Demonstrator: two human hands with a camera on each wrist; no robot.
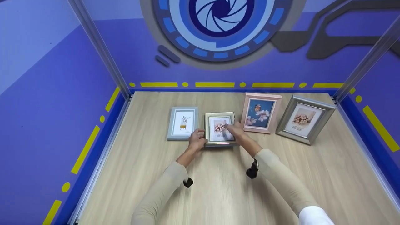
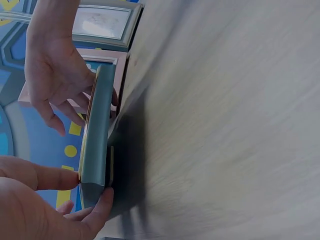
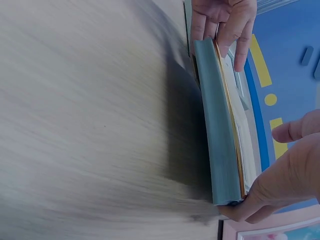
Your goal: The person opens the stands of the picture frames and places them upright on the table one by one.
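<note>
so the gold-rimmed picture frame (image 1: 217, 134) has a shiny front, a white mat and a pink flower print; it's face up over the wooden tabletop (image 1: 150, 175), between the pale blue frame (image 1: 182, 123) and the pink frame (image 1: 262, 113); left hand (image 1: 197, 141) pinches its near left corner, thumb against fingers underneath; right hand (image 1: 238, 132) curls fingers round the right edge, thumb spread above the print
</note>
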